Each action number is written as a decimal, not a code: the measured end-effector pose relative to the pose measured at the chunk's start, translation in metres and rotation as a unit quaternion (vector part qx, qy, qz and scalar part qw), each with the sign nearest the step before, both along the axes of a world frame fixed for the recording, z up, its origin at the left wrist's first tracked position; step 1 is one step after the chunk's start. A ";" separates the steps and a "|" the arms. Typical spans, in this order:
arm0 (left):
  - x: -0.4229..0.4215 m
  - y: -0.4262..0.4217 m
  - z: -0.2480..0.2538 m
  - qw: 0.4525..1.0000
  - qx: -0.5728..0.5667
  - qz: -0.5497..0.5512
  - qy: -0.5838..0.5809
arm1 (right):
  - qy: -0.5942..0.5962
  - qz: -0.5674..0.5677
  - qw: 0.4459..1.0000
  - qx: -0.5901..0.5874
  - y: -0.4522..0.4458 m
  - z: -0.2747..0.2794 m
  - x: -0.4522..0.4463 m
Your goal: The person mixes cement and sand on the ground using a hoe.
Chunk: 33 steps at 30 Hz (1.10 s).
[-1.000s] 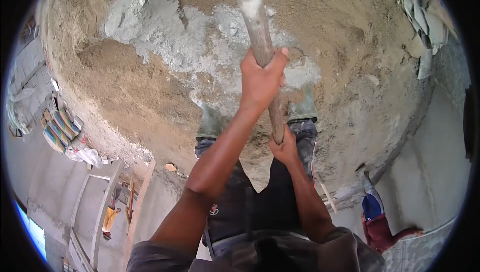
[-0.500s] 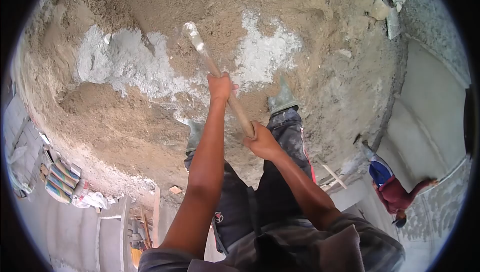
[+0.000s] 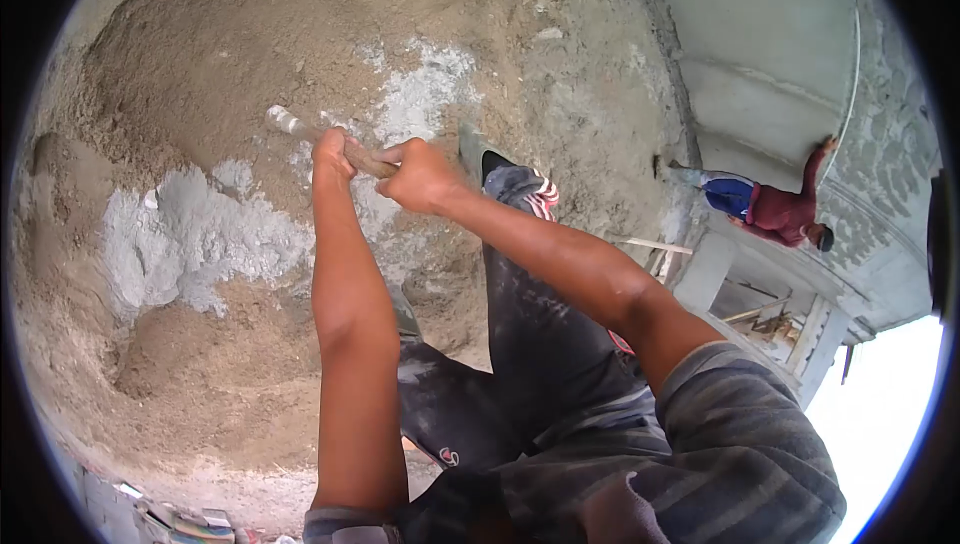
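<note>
Both my hands grip a long wooden-handled tool (image 3: 368, 161), with a white-crusted end (image 3: 284, 120) pointing to the upper left. My left hand (image 3: 334, 152) is closed round the shaft nearer that end. Close behind it, my right hand (image 3: 424, 176) wraps the handle's rear part. The working head does not show clearly, so whether it is a shovel or a hoe cannot be told. Grey-white powder (image 3: 180, 234) lies over the brown sand (image 3: 230, 54) left of my hands. Another powder patch (image 3: 425, 94) is just beyond them.
My boot (image 3: 472, 149) stands on the sand near the powder. To the right, a person in a maroon top (image 3: 783, 212) reaches an arm toward a long pale line along a concrete surface (image 3: 760, 34). Wooden pieces (image 3: 660, 246) lie behind my leg.
My hands and the tool have moved left, and the handle lies flatter across the view. My right hand is now nearer my left. The view has turned, showing more on the right.
</note>
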<state>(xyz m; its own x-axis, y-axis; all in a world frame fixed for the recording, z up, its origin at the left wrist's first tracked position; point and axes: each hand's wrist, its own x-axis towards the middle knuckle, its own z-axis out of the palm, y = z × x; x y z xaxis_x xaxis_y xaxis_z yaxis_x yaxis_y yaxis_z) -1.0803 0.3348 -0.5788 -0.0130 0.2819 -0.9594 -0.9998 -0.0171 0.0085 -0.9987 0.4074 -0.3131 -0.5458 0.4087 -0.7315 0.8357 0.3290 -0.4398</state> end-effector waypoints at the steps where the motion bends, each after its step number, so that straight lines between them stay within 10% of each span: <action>1: -0.003 0.000 -0.013 1.000 0.008 -0.003 -0.014 | 0.006 0.007 1.000 0.019 -0.001 -0.008 0.000; 21: 0.020 0.018 0.029 0.971 -0.196 -0.058 0.122 | -0.138 -0.055 0.932 -0.331 0.053 -0.012 0.031; 25: 0.052 0.020 -0.043 0.922 -0.272 -0.194 0.195 | -0.150 -0.070 0.883 -0.439 0.088 -0.058 0.139; 33: 0.241 0.100 0.065 0.846 -0.401 -0.066 0.346 | 0.011 -0.006 0.955 -0.296 0.146 -0.056 0.398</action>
<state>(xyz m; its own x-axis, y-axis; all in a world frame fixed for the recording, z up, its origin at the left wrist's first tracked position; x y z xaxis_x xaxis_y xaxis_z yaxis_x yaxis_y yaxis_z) -0.8396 0.4344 -0.5140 -0.6694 -0.4120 -0.6182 -0.7428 0.3833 0.5489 -0.6005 0.5537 -0.3694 -0.5613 -0.0671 -0.8249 0.8264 0.0085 -0.5630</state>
